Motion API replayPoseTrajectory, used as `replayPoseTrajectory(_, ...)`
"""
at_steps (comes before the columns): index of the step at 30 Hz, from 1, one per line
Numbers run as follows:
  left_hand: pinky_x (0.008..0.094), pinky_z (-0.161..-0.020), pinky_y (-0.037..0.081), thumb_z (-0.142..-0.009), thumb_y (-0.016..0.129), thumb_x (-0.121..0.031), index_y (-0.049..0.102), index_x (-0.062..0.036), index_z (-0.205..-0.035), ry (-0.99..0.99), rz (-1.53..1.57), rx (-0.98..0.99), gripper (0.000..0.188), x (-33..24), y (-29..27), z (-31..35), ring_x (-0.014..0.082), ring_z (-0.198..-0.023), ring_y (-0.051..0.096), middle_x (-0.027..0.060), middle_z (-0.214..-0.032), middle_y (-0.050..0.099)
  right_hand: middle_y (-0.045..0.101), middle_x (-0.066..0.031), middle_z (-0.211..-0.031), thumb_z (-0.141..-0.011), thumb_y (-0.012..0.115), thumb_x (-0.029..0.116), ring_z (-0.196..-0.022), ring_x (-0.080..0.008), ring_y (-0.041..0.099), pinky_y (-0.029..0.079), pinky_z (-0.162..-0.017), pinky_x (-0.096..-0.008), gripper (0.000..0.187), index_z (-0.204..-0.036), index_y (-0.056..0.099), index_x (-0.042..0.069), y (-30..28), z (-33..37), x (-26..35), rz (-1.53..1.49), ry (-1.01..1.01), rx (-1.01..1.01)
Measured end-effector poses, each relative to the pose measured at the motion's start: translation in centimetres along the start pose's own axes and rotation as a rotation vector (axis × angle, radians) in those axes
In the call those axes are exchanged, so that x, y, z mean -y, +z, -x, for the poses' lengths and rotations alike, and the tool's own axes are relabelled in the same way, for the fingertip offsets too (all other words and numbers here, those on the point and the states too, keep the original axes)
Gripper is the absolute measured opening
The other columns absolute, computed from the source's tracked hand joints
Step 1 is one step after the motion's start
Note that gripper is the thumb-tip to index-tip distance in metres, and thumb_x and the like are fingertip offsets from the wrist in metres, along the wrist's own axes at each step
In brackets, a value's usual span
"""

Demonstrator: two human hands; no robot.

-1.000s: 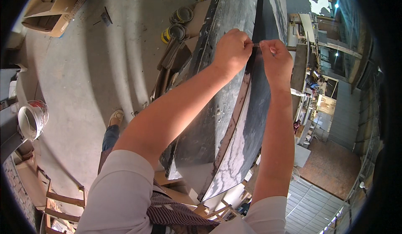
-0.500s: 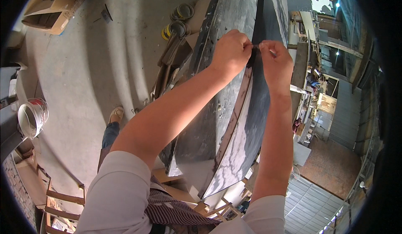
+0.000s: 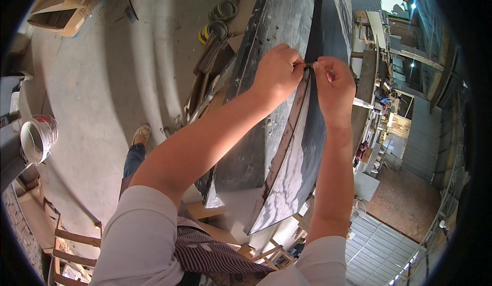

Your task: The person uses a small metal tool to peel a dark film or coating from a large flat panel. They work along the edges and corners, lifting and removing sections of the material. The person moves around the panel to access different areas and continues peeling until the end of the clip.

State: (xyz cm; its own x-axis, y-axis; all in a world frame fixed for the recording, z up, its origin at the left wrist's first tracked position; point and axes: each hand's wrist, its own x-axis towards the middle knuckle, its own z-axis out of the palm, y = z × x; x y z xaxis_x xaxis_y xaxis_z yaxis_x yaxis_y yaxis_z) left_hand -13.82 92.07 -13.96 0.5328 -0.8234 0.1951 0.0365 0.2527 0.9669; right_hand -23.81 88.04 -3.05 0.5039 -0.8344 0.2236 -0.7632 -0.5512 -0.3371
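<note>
Nearest, at about five o'clock from the middle of the view, the near end of the long panel (image 3: 292,183) shows pale, streaked patches through its dark coating. Beside it a brown edge strip (image 3: 285,153) runs up from there toward one o'clock, with a grey, scuffed board (image 3: 246,147) along its left side. This near run of the edge is bare brown, so I judge it unfinished.

At one o'clock, where the brown ends, the two hands meet just above the edge. The left hand (image 3: 279,73) and right hand (image 3: 335,89) are curled, thumb closed against forefinger, each seeming to pinch one end of a tiny thin piece (image 3: 309,65) spanning the small gap between them; its exact kind is too small to tell.

Beyond the hands, toward one o'clock, a black band (image 3: 317,19) covers the line of the edge. That far stretch looks further along, though whether it is complete cannot be told.

Farther off, open cans (image 3: 224,10) stand near twelve o'clock, and a cluttered counter (image 3: 368,81) lies at two.
</note>
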Motion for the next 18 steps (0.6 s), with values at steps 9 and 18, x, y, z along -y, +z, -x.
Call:
replayPoseTrajectory(9,0.0409,-0.068,0.05,-0.083,0.068,-0.006,0.07,-0.0006,-0.081,-0.029,0.012,0.005,0.006,-1.0,-0.8,3.0,0.0316,-0.078,0.064,0.0133,-0.081,0.063,0.069,-0.0138,-0.098,-0.089,0.069,0.002,-0.088,-0.0248,0.068,0.058,-0.08,-0.0326,0.005,-0.091,0.067,-0.003,-0.6,2.7,0.8,-0.029,-0.043,0.029)
replayPoseTrajectory(18,0.0388,-0.066,0.05,-0.085,0.067,-0.005,0.069,0.0,-0.084,-0.075,0.053,0.029,0.005,-2.3,-2.0,6.1,0.03,-0.076,0.064,0.0138,-0.083,0.062,0.069,-0.0135,-0.096,-0.089,0.068,0.0,-0.087,-0.0269,0.067,0.056,-0.079,-0.0343,0.005,-0.086,0.064,-0.002,-1.2,5.6,2.3,-0.031,-0.082,0.05)
